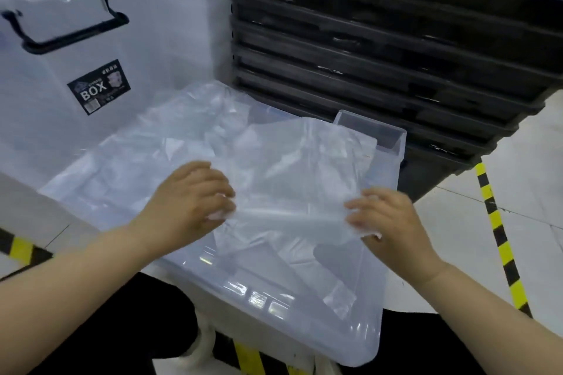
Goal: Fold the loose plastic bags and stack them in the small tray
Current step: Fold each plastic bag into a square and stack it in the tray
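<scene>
A clear plastic bag (304,179) is stretched between both hands above a translucent lid (350,329) that serves as the work surface. My left hand (189,195) pinches the bag's near left edge. My right hand (387,219) pinches its near right edge, fingers curled into the film. More loose clear bags (170,137) lie heaped on the far left part of the surface. A small clear tray (393,137) stands at the far right, partly hidden behind the held bag; its contents cannot be made out.
A large clear storage box (91,39) with a black handle and a "BOX" label stands at the back left. A stack of black trays (396,55) rises at the back right. Yellow-black floor tape (499,240) runs along the right. My dark-clothed legs are below.
</scene>
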### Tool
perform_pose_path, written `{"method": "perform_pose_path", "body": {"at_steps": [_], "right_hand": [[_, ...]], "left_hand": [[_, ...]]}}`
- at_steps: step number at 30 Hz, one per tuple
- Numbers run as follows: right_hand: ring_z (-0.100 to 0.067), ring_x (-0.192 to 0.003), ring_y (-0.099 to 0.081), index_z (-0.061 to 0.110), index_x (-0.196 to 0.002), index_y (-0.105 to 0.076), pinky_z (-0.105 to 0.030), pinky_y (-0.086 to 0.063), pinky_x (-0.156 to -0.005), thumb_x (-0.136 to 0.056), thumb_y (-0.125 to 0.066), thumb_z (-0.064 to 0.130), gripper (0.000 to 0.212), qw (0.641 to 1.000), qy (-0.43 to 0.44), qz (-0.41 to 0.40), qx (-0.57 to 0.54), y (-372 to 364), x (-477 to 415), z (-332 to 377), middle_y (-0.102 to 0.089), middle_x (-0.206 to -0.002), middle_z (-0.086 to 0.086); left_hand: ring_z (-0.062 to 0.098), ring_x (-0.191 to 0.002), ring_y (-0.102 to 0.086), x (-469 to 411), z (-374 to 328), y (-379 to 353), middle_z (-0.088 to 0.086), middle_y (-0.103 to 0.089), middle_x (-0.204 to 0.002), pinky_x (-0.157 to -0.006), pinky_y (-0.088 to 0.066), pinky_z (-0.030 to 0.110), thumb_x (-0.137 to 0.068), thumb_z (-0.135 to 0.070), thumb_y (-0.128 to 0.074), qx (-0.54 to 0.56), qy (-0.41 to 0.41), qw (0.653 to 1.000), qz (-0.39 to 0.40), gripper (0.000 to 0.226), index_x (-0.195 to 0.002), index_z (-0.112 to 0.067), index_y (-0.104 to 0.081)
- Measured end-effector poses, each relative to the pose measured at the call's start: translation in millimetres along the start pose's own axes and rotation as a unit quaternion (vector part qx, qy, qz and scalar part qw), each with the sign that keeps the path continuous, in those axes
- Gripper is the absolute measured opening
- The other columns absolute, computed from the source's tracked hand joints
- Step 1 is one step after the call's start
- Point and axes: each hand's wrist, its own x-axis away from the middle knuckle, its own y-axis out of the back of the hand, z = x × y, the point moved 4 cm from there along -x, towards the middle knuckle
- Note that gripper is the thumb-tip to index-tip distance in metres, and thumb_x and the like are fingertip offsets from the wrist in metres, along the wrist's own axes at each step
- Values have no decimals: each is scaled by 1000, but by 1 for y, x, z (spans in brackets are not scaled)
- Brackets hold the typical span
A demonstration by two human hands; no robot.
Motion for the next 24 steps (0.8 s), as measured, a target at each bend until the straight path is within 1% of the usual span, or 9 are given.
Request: {"method": "perform_pose_path", "body": {"at_steps": [3, 6, 10, 12, 14, 16, 18, 20, 24], "right_hand": [[-12, -83, -48, 12, -64, -71, -21, -38, -71, -40, -85, -8, 35, 991, -73, 111, -33, -28, 21, -5, -72, -73, 4], [-12, -78, -48, 14, -62, -74, -19, -36, -63, -34, -89, -7, 38, 979, -135, 145, -56, -43, 30, -13, -71, -65, 5], [-19, -87, -60, 10, -85, -76, -28, -42, -76, -77, -73, 10, 9, 926, -263, 256, -92, -53, 38, -22, -72, -85, -6], [-19, -89, -59, 4, -90, -73, -20, -42, -77, -88, -60, 21, 22, 869, -356, 304, -160, -59, 42, -28, -69, -94, -10], [-15, -83, -55, 4, -87, -71, -11, -38, -64, -91, -55, 21, 24, 838, -410, 302, -198, -60, 39, -32, -68, -96, -8], [-12, -76, -53, 12, -79, -69, -6, -36, -58, -92, -53, 21, 23, 826, -437, 294, -203, -61, 34, -35, -67, -92, -5], [-5, -66, -50, 18, -71, -64, -7, -35, -55, -92, -52, 21, 24, 823, -438, 308, -191, -63, 31, -36, -63, -82, 1], [0, -62, -46, 24, -68, -58, -7, -34, -53, -92, -52, 23, 25, 831, -424, 319, -169, -65, 29, -35, -57, -73, 9], [1, -61, -45, 25, -70, -57, -7, -32, -53, -92, -54, 23, 22, 849, -399, 318, -136, -67, 28, -33, -49, -65, 20]], "left_hand": [[12, -74, -62, 15, -4, -36, -10, -62, -53, -82, -33, 28, -71, -28, -42, -42, 27, 988, 143, 33, -48, -22, -64], [10, -55, -62, 21, -4, -55, -10, -53, -42, -80, -33, 28, -66, -28, -36, -40, 46, 978, 200, 35, -40, -24, -60], [7, -61, -60, 25, 7, -64, -12, -59, -52, -75, -36, 19, -64, -44, -26, 43, 154, 951, 265, 44, -51, -27, -64], [8, -81, -57, 28, 13, -64, -14, -61, -70, -73, -24, 13, -74, -51, -23, 49, 208, 925, 313, 47, -69, -30, -65], [7, -84, -52, 34, 22, -71, -17, -57, -74, -72, -26, 16, -87, -44, -47, 99, 282, 872, 387, 24, -76, -32, -64], [8, -80, -49, 37, 29, -72, -19, -52, -69, -76, -29, 21, -84, -44, -59, 144, 356, 827, 410, 22, -66, -32, -56], [8, -76, -50, 36, 40, -72, -17, -54, -73, -76, -31, 21, -79, -49, -64, 209, 436, 798, 360, 22, -71, -30, -57], [10, -79, -51, 28, 50, -71, -9, -60, -88, -76, -34, 22, -82, -42, -66, 265, 505, 783, 246, 17, -86, -25, -61], [18, -102, -54, 2, 45, -85, 0, -59, -112, -80, -37, 26, -88, -47, -53, 158, 500, 820, 229, 38, -110, -17, -60]]}}
